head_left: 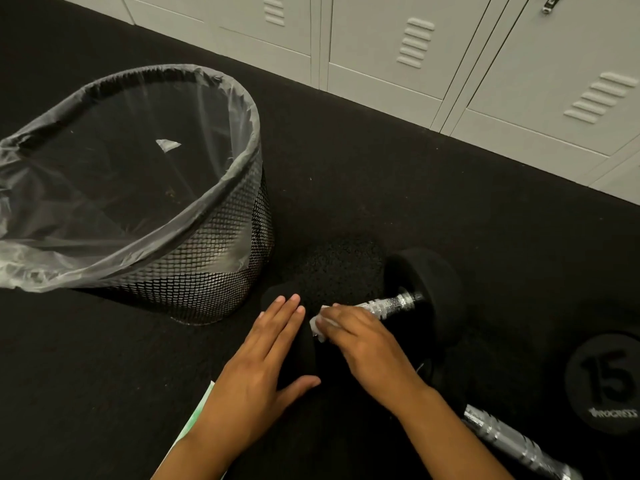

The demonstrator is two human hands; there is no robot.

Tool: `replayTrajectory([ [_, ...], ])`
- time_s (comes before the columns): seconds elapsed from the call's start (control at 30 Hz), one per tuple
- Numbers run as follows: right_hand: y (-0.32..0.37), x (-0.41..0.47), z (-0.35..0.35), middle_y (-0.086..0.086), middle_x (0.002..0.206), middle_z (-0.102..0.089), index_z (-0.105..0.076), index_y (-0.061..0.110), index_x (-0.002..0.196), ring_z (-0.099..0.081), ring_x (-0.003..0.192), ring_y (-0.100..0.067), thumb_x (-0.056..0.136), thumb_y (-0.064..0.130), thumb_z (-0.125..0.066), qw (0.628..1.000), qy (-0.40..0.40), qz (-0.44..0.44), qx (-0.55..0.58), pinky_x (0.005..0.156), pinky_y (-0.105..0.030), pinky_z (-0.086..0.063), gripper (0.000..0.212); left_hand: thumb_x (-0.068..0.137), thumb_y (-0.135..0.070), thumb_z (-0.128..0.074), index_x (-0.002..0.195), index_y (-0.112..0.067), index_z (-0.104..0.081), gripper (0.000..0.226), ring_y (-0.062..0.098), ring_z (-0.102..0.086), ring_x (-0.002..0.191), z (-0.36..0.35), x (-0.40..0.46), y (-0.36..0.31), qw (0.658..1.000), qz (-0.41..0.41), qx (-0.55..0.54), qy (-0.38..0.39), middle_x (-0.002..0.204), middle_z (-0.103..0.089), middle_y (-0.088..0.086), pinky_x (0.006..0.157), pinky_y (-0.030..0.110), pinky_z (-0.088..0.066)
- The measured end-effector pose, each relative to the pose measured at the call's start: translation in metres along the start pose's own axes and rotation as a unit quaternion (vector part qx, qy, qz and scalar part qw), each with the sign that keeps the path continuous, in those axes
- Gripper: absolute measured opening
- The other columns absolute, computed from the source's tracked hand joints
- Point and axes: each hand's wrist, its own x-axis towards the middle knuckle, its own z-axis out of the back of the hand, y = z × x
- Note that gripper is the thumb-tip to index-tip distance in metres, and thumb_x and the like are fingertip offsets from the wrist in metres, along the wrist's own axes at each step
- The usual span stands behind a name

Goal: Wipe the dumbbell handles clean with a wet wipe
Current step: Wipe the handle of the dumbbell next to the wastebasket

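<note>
A person is kneeling or crouching over a black floor (pixel 450 188), both bare arms reaching forward from the bottom of the view. Taking the nearer dumbbell (pixel 426 292) as the landmark: the left hand (pixel 266 358) is lying open and flat, fingers spread, steadying its near black head and gripping nothing. Just right of that head, the right hand (pixel 363 341) is curling closed around a white wet wipe (pixel 320 325) and pressing it onto the near end of the knurled chrome handle (pixel 388 306). The far stretch of that handle is showing bare and shiny beyond the fingers, running up to the far head.

To the right of this dumbbell and nearer the viewer, a second dumbbell (pixel 609 382) marked 15 is lying with its handle (pixel 512 441) uncovered and untouched. Left of the left wrist, a pale green-and-white packet edge (pixel 199 410) is peeking in, possibly the wipes.

Beyond and left of the landmark, a black mesh waste bin (pixel 194 265) with a clear liner is standing open. Furthest off, grey lockers (pixel 415 46) are lining the wall.

Judging by this, the wiping looks early: one handle is under way, the other probably waiting.
</note>
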Motion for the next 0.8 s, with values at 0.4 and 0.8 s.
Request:
replayTrajectory([
  [0.4,0.011,-0.009,-0.012,-0.005,0.133,-0.053,-0.054,0.008,0.127,-0.042,0.128,-0.019,0.087,0.015,-0.043,1.000,-0.018,-0.004,-0.001,0.108,-0.034,-0.030,0.042,0.079,-0.056,-0.054,0.145,-0.015,-0.027,0.082,0.014,-0.018,0.142,-0.001,0.001,0.000,1.000,0.000,-0.024,-0.016,0.154,-0.022,-0.003,0.114,0.030,-0.011],
  [0.8,0.006,-0.015,-0.022,-0.007,0.130,-0.055,-0.057,0.006,0.122,-0.042,0.128,-0.021,0.089,0.011,-0.050,0.997,-0.079,0.020,-0.007,0.109,-0.038,-0.029,0.035,0.079,-0.056,-0.053,0.145,-0.016,-0.027,0.082,0.013,-0.017,0.142,0.000,0.000,-0.001,1.000,0.005,-0.027,-0.014,0.154,-0.021,-0.005,0.115,0.028,-0.010],
])
